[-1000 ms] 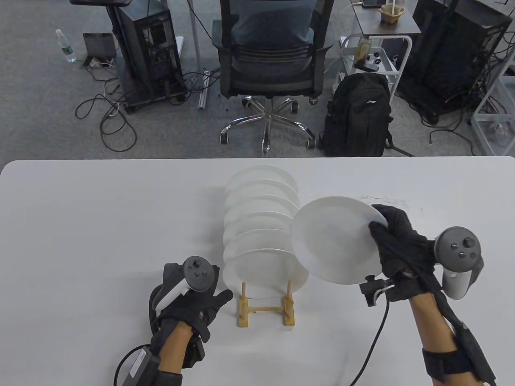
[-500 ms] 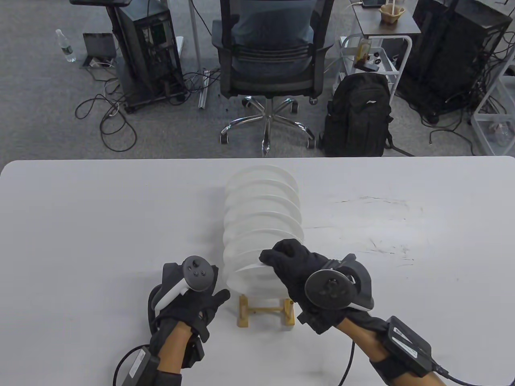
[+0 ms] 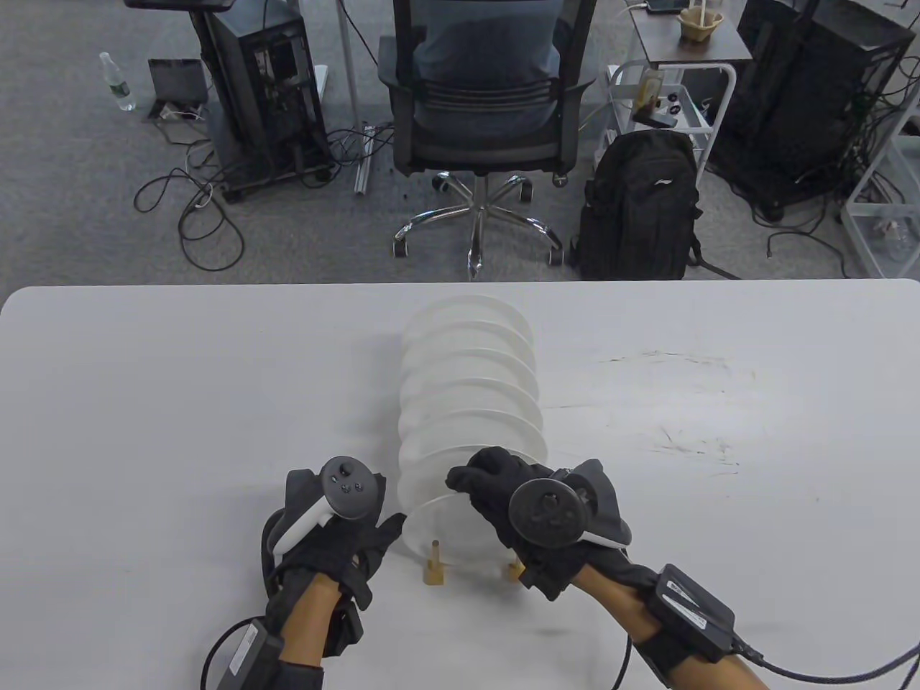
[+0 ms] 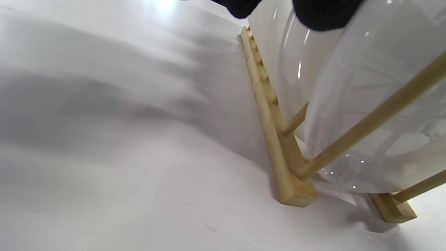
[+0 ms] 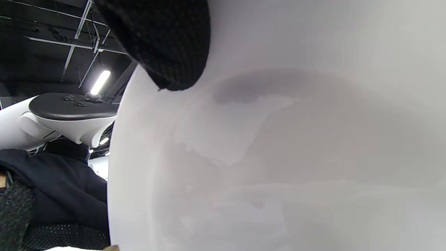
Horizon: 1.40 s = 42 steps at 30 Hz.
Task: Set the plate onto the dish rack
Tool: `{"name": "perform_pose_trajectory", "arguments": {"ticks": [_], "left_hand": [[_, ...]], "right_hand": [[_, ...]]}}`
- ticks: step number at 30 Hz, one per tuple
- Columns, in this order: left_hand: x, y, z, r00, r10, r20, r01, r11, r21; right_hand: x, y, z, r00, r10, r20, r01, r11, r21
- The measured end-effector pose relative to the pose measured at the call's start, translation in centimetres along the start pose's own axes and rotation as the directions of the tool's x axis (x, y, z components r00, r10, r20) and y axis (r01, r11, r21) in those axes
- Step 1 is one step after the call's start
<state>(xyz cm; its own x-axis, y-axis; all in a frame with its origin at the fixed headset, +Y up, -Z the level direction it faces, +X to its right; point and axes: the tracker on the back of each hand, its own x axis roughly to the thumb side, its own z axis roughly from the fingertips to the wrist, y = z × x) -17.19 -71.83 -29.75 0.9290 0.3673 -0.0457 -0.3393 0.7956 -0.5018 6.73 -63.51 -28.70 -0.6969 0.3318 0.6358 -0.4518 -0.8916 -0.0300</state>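
With our right hand (image 3: 503, 489) gripping the plate (image 3: 449, 525) by its top rim at the dish rack's (image 3: 434, 571) nearest slot, a misaligned release could knock the neighbouring plates.

Beyond the white table (image 3: 180, 402) lies grey carpet (image 3: 65, 180) strewn with black cables (image 3: 194, 215). A black office chair (image 3: 478, 93) on a chrome star base faces away, a black backpack (image 3: 640, 208) just beside it. Dark computer towers (image 3: 262, 93) stand left and right, a white wire cart (image 3: 683, 100) between chair and right tower, and a plastic bottle (image 3: 116, 83) far left.
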Motion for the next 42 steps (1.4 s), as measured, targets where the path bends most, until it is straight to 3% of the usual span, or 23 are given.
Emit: {"name": "perform_pose_trajectory", "arguments": {"ticks": [8, 12, 18, 28, 36, 42], "left_hand": [[-0.5, 0.4, 0.1, 1.0, 0.015, -0.009, -0.015, 1.0, 0.019], [-0.5, 0.5, 0.1, 1.0, 0.018, -0.008, -0.018, 1.0, 0.022], [-0.6, 0.5, 0.1, 1.0, 0.021, -0.006, -0.021, 1.0, 0.024], [-0.7, 0.5, 0.1, 1.0, 0.025, -0.01, -0.024, 0.999, 0.023], [-0.8, 0.5, 0.2, 1.0, 0.028, -0.012, -0.028, 0.999, 0.022], [-0.8, 0.4, 0.1, 1.0, 0.024, -0.016, -0.023, 1.0, 0.019]], "right_hand": [[-0.2, -4.2, 1.0, 0.996, 0.003, -0.089, -0.002, 1.0, 0.012], [-2.2, -6.9, 3.0, 0.98, -0.005, -0.199, 0.003, 1.0, -0.01], [-6.2, -8.7, 6.6, 0.932, -0.019, -0.363, -0.004, 0.998, -0.063], [-10.8, -6.3, 10.3, 0.856, 0.005, -0.518, -0.048, 0.996, -0.069], [-12.4, -3.6, 11.1, 0.831, 0.121, -0.543, -0.153, 0.988, -0.014], [-13.4, -2.3, 10.8, 0.812, 0.122, -0.571, -0.118, 0.992, 0.045]]}}
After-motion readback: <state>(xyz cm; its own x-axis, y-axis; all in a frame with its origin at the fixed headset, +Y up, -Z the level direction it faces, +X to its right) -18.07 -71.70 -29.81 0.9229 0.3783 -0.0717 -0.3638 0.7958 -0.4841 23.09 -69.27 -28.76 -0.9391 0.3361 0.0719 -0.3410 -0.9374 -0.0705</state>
